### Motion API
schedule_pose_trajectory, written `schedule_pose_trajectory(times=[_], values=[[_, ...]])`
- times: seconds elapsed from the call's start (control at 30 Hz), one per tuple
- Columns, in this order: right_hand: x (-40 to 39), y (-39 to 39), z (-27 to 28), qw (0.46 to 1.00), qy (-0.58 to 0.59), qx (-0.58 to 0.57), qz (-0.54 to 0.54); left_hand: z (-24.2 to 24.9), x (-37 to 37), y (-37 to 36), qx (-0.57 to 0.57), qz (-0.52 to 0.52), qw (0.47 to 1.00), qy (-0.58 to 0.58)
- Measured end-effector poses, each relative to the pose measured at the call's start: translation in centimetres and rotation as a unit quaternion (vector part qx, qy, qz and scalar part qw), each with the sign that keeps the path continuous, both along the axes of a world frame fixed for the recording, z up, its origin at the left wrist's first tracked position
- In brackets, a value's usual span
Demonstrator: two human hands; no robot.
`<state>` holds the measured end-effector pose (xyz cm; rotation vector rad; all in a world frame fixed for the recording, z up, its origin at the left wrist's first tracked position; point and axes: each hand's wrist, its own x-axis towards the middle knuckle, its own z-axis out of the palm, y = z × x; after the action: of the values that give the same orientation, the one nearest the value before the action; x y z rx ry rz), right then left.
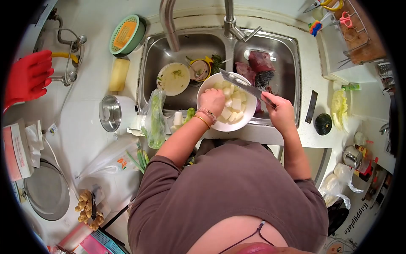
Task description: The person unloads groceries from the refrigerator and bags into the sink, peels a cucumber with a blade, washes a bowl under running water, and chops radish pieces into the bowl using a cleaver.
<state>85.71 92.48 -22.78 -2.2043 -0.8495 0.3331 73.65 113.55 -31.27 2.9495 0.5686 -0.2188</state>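
My right hand (281,113) grips the dark handle of a kitchen knife (243,84). The blade points up and left across the rim of a white bowl (246,119). Pale, peeled vegetable chunks (231,103) fill much of the bowl, which sits over the front edge of the sink. My left hand (212,101) is inside the bowl's left side with its fingers curled down. What those fingers hold, if anything, is hidden under the hand. Bracelets circle the left wrist.
In the double sink (292,84), a pale bowl (173,79) stands left and raw meat (259,62) lies right. Bagged greens (156,116) and a metal pot (111,113) are left of my arms. A dark green squash (323,124) and cabbage leaves (339,109) lie right.
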Motion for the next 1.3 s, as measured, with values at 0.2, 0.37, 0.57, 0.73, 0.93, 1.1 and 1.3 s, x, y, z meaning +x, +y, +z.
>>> schedule_pose_trajectory(times=[0.2, 0.37, 0.57, 0.73, 0.93, 1.1, 1.3], values=[[-0.1, -0.2, 0.7, 1.000, -0.009, -0.006, -0.012, -1.1, 0.0, 0.0, -0.051, -0.018, 0.998, -0.014], [0.1, -0.1, 0.1, 0.999, -0.051, 0.008, -0.007, 2.0, -1.4, 1.9, -0.180, 0.047, 0.975, -0.124], [0.0, 2.5, 1.5, 0.976, -0.173, 0.081, 0.103, 6.9, -3.0, 3.4, -0.801, 0.217, 0.478, -0.287], [-1.1, 5.8, 2.6, 0.935, -0.251, 0.151, 0.199, 8.4, -4.2, 3.3, -0.820, 0.263, 0.426, -0.277], [-2.2, 8.0, 3.2, 0.928, -0.257, 0.149, 0.225, 10.7, -4.5, 2.2, -0.831, 0.266, 0.318, -0.369], [-2.5, 8.8, 2.9, 0.925, -0.268, 0.144, 0.228, 11.4, -4.8, 2.4, -0.852, 0.273, 0.257, -0.366], [-2.0, 9.4, 3.1, 0.918, -0.284, 0.141, 0.236, 12.0, -4.9, 4.0, -0.950, 0.242, 0.005, -0.195]])
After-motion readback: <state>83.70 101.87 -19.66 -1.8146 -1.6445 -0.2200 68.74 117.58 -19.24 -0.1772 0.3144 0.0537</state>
